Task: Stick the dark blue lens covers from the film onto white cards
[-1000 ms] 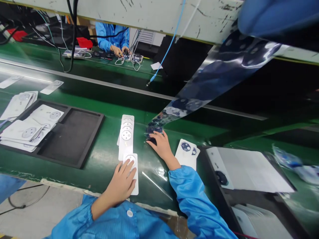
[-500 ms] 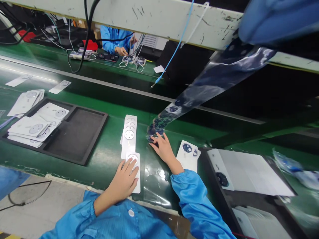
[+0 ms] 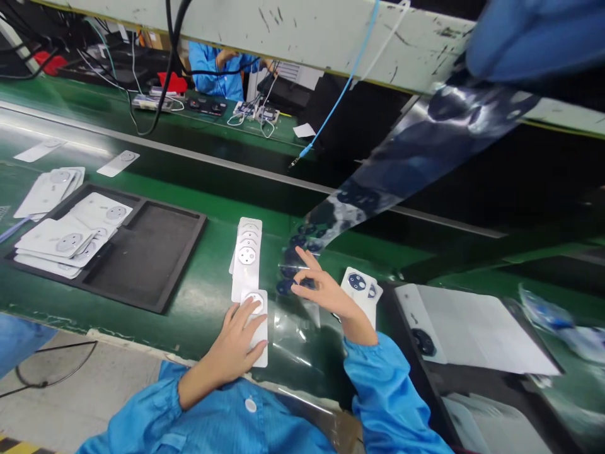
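Observation:
My left hand (image 3: 239,340) lies with its fingers stretched over a white phone back panel (image 3: 259,359), holding it flat on the green bench. Just above it, several similar panels (image 3: 246,271) overlap in a column, each with a round, holed camera area. My right hand (image 3: 326,293) is raised over the near end of a clear film strip (image 3: 350,202) carrying dark round stickers. Its thumb and index finger are pinched beside a dark sticker (image 3: 285,287); what lies between the fingertips is hidden. Right of that hand are white panels (image 3: 357,296) bearing dark round camera stickers.
A black tray (image 3: 163,252) at left holds stacked panels (image 3: 70,239). Another dark tray (image 3: 439,384) stands at right with wrapped sheets. A blue cable (image 3: 326,120) hangs from the shelf beam (image 3: 302,38). Across the bench, a co-worker's blue sleeve (image 3: 203,72) shows.
My right hand has shifted right and slightly toward me, its thumb and index finger now pinched. The film strip's near end has come closer to me. My left hand stays on the panel.

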Demonstrator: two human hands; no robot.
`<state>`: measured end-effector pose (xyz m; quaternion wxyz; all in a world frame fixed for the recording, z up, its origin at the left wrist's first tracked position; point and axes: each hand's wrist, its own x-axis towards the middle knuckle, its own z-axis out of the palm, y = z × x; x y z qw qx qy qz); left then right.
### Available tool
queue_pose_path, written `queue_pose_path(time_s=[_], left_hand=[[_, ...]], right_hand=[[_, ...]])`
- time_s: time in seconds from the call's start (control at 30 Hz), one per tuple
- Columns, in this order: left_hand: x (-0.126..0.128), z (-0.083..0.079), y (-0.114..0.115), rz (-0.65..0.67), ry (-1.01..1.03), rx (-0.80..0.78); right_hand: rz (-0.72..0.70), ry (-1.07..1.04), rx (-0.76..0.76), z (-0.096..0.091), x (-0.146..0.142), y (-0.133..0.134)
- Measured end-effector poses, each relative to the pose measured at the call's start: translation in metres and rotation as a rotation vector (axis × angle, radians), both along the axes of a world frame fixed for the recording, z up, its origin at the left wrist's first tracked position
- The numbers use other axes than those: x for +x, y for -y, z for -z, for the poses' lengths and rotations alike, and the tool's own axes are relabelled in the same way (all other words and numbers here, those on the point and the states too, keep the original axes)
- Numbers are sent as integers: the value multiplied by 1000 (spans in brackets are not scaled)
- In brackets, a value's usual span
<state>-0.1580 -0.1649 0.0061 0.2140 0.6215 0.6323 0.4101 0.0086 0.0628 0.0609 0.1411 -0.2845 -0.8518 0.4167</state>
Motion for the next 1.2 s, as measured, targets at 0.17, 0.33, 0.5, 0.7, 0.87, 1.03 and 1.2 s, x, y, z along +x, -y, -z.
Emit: queue_pose_path(time_s=[0.17, 0.33, 0.5, 0.7, 0.87, 1.03, 1.2], left_hand=[[-3, -4, -14, -224, 725, 18], [-2, -10, -25, -239, 869, -62], [2, -10, -26, -285, 833, -78], [4, -5, -9, -341, 512, -57], [1, -2, 17, 9, -15, -61], [-4, 8, 29, 206, -632, -45], [-6, 10, 31, 204, -657, -52]], right_hand=[[163, -284, -389, 0, -26, 63], [172, -186, -198, 11, -37, 88], [139, -234, -209, 13, -37, 86], [171, -252, -405, 11, -37, 66], [-132, -51, -340, 13, -45, 28], [-333, 25, -346, 30, -59, 15], [-366, 31, -365, 44, -62, 16]])
